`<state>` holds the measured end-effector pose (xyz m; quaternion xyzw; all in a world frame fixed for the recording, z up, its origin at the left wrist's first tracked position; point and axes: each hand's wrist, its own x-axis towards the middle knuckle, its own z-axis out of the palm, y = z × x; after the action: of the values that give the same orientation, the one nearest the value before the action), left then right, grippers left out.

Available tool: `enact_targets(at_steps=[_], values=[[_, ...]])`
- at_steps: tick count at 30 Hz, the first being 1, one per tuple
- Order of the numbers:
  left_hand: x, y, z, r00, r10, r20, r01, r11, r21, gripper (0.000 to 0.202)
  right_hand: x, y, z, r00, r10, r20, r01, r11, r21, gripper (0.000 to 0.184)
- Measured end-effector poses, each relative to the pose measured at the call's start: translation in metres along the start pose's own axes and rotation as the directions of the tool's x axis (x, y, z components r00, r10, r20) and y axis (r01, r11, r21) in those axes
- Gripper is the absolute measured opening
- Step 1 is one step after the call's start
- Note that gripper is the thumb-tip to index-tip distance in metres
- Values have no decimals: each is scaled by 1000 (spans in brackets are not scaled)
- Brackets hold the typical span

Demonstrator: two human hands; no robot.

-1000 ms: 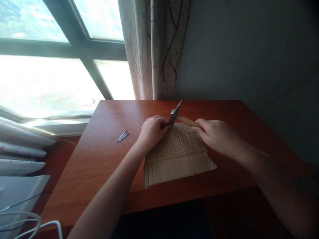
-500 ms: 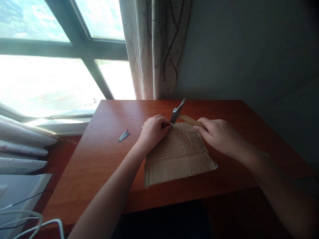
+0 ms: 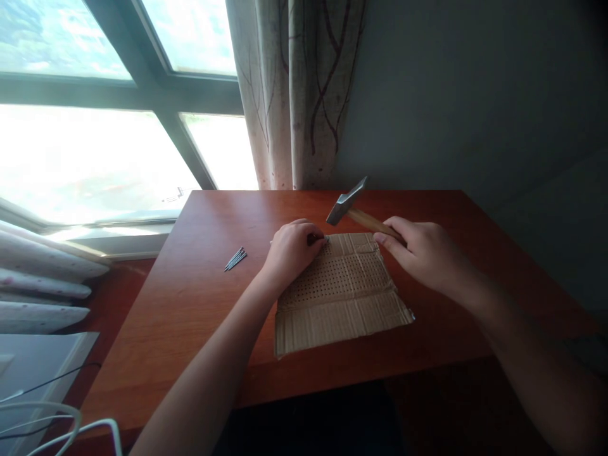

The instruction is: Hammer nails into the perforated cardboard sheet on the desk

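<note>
- Fingers (image 3: 310, 235) of the left hand (image 3: 289, 250) pinched shut on a small nail (image 3: 325, 239) at the far-left corner of the cardboard sheet (image 3: 339, 297); nail barely visible, its tip seems to rest on the sheet
- Fingers (image 3: 388, 240) of the right hand (image 3: 425, 256) wrapped closed round the wooden handle of the hammer (image 3: 349, 204), fairly high up the handle, near the head
- Hammer held clear of the sheet, above its far edge, head tilted and just beyond the pinched nail; not touching it
- Hammer, judged: steel head heavy, weight all at the front; smooth round wooden handle, stiff, somewhat slippery; a hold further down the handle would give more swing, the present hold more control
- Nail, judged: thin, light, stiff, smooth metal; easy to tip over, best taken low on the shank between thumb and forefinger
- Cardboard sheet: brown, corrugated, flat, creased with fold lines, ragged edges; a close grid of small holes fills its middle; lies at the near edge of the worktop (image 3: 199, 297), about midway along it; judged light, soft, easy to pierce and apt to slide
- Loose nails (image 3: 235, 259): a small bundle of grey metal pins lying together toward the left edge of the worktop, well apart from the sheet
- Worktop: reddish-brown wood, smooth, slight sheen
- Beyond the far edge: patterned curtain (image 3: 299, 95), bright window (image 3: 95, 158)
</note>
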<state>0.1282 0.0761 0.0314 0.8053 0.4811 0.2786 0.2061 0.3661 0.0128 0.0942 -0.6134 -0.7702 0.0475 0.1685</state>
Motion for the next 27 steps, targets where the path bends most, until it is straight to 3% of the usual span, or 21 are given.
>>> enact_targets(at_steps=[2,5,11,14,19,24,27], values=[[0,0,0,1000,-3,-4,3,1000,-4,5,-1,4,1,990,49,-130,-32,991,133,22],[0,1,0,1000,-10,-4,10,1000,-6,5,1,13,11,935,182,-305,-59,926,373,30],[0,2,-2,1000,5,5,-5,1000,2,6,16,25,40,838,408,-362,38,618,785,50],[0,1,-1,1000,10,4,-10,1000,0,6,22,25,49,816,431,-386,102,549,829,51],[0,0,-1,1000,19,7,-19,1000,-7,6,21,26,56,781,439,-444,170,534,828,50],[0,1,-3,999,31,17,-31,1000,-2,7,14,32,57,832,413,-371,119,521,845,51],[-1,2,-6,997,64,34,-63,998,-16,8,10,33,57,834,432,-343,99,494,864,55]])
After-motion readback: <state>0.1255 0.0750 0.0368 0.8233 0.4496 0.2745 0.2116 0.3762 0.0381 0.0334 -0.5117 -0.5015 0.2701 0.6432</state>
